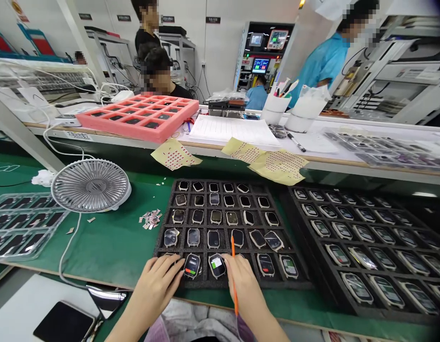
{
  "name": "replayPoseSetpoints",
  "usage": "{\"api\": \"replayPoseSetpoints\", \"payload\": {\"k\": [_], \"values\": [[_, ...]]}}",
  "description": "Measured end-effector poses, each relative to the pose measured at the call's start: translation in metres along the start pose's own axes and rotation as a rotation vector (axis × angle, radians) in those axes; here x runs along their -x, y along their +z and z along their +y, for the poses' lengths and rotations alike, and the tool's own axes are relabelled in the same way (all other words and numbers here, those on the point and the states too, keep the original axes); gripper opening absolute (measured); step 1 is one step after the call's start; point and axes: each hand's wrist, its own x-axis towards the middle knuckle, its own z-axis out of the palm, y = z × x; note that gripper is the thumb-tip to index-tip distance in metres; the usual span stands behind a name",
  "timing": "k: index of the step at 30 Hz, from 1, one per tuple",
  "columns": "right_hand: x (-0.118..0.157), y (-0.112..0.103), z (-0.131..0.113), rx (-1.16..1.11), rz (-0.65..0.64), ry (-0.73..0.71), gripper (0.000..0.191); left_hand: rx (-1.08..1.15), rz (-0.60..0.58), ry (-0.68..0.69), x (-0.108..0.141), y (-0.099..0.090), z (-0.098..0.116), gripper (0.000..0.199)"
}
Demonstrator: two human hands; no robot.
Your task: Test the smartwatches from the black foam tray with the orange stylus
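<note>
A black foam tray [203,227] of watch bodies lies on the green mat. My left hand [159,280] rests at its front left corner, fingers over a watch and beside a lit watch [192,265]; whether it grips anything is hidden. My right hand [244,280] is closed around a thin orange tool [234,285], its tip over a dark watch [237,238]. The index finger of that hand touches the edge of another lit watch [217,265]. Two more lit watches, [266,264] and a watch with a green patch [288,266], sit further right.
A second black tray [330,280] of watches stands at the right. A round fan [91,185], small loose strips [150,219] and a clear tray [23,225] are at the left. Above, a shelf holds a pink foam tray [134,128] and papers [234,129]. Several people are beyond.
</note>
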Motion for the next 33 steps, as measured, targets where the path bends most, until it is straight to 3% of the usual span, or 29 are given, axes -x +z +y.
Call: {"api": "replayPoseSetpoints", "payload": {"k": [3,9,14,18,20,24,27,30,33], "values": [[-0.007,0.008,-0.007,0.073,-0.037,0.018,0.044,-0.004,-0.082,-0.056,-0.011,0.009,0.016,0.032],[-0.019,0.012,-0.013,-0.070,-0.092,0.046,0.026,0.061,-0.182,-0.216,-0.029,0.018,0.033,0.029],[-0.024,0.007,-0.020,-0.303,-0.245,0.094,0.029,0.244,-0.373,-0.325,-0.040,0.005,0.029,0.023],[-0.028,0.007,-0.021,-0.337,-0.315,0.151,0.022,0.427,-0.613,-0.290,-0.048,-0.007,0.022,0.048],[-0.029,0.007,-0.020,-0.343,-0.317,0.160,0.020,0.463,-0.676,-0.300,-0.051,-0.009,0.018,0.053],[-0.029,0.001,-0.014,-0.484,-0.348,0.200,0.027,0.544,-0.677,-0.329,-0.055,-0.010,0.007,0.047],[-0.034,-0.012,-0.007,-0.693,-0.348,0.325,0.030,0.667,-0.626,-0.345,-0.063,-0.015,0.001,0.044],[-0.054,-0.031,0.007,-1.014,-0.329,0.515,0.035,0.836,-0.491,-0.374,-0.087,-0.022,0.001,0.044],[-0.090,-0.049,0.030,-1.176,-0.236,0.515,0.036,1.065,-0.265,-0.331,-0.122,-0.017,0.007,0.046]]}}
